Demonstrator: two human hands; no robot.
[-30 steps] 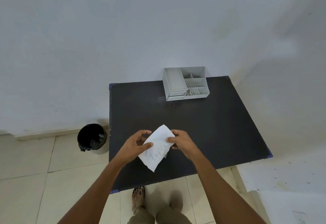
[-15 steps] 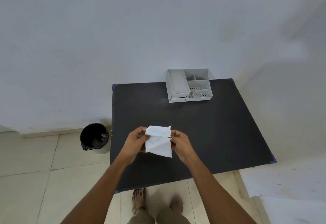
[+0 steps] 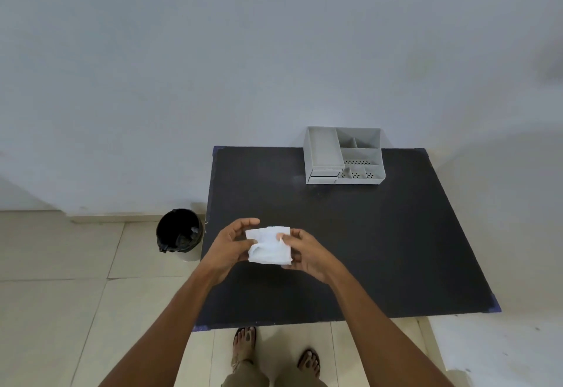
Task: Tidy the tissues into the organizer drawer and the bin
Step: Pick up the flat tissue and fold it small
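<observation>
A white tissue (image 3: 269,246), folded into a small rectangle, is held above the near left part of the black table (image 3: 365,234). My left hand (image 3: 233,245) grips its left side and my right hand (image 3: 304,252) pinches its right side. A grey organizer (image 3: 344,155) with several compartments stands at the table's far edge; its small drawer (image 3: 324,174) at the front left looks closed. A bin (image 3: 179,234) lined with a black bag stands on the floor left of the table, with something crumpled inside.
A pale wall rises behind the table. Beige floor tiles (image 3: 61,295) lie to the left and in front. My sandalled feet (image 3: 243,341) stand at the table's near edge. A white surface (image 3: 502,350) sits at the lower right.
The tissue has been folded from a loose hanging sheet into a smaller, compact rectangle between both hands. My view shifted slightly.
</observation>
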